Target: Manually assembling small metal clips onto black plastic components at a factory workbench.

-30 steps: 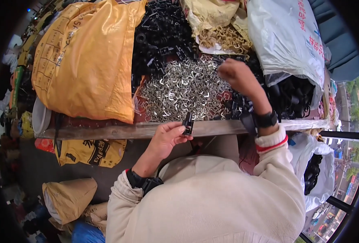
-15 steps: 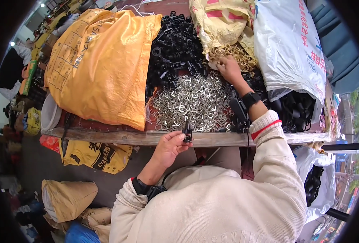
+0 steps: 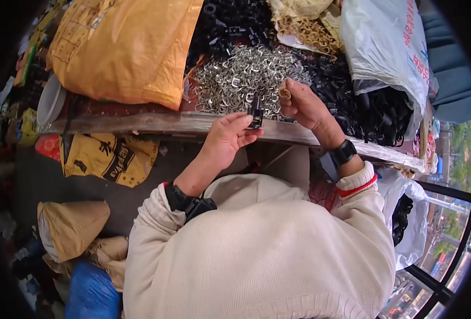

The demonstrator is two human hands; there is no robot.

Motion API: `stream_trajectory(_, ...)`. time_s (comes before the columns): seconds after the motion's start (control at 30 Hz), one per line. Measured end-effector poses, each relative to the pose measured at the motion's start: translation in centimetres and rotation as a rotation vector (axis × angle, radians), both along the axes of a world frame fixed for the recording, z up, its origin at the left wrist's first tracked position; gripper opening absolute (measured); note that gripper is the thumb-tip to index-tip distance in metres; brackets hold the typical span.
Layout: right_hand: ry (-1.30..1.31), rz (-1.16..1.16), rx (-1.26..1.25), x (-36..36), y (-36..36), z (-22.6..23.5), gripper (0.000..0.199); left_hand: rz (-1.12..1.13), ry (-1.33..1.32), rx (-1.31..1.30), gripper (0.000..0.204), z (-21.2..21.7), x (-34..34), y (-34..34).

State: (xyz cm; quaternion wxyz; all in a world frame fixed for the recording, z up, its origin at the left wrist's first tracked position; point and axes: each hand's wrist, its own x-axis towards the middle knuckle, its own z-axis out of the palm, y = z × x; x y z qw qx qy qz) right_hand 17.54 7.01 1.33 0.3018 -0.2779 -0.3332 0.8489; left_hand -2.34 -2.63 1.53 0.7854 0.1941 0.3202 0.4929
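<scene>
The left hand (image 3: 226, 139) pinches a small black clip (image 3: 255, 112) between thumb and fingertips, holding it upright just in front of the silver pile (image 3: 246, 80). The right hand (image 3: 305, 106) is curled closed beside the clip, to its right and very near it, its fingers pinching a small tan piece (image 3: 284, 93) at the near edge of the silver pile. Whether the two hands touch each other cannot be told; the clip sits between them, gripped only by the left.

The silver pile, a heap of small metal loops, lies on the surface (image 3: 140, 123), whose worn wooden edge runs just below both hands. Behind the silver pile lie black parts (image 3: 235, 24), and more black parts (image 3: 373, 109) spread to its right, past the right hand. A heap of gold-coloured loops (image 3: 312, 34) lies behind and to the right of the silver pile. A large yellow sack (image 3: 121, 50) rests to the left of the silver pile, and a white bag (image 3: 387, 48) lies to its far right.

Both wrists wear dark bands, and cream sleeves cover the forearms.
</scene>
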Motion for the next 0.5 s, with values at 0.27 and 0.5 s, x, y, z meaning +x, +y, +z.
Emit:
stream_trajectory(0.27,-0.050,-0.030,-0.011,-2.3,-1.7,-0.2,0.022,0.027,0.025,0.008,0.018,-0.7,-0.4,0.7)
stream_trajectory(0.5,-0.029,-0.085,-0.082,-3.8,-3.8,-0.7,0.019,0.133,0.063,0.191,0.023,-1.2,0.3,1.2)
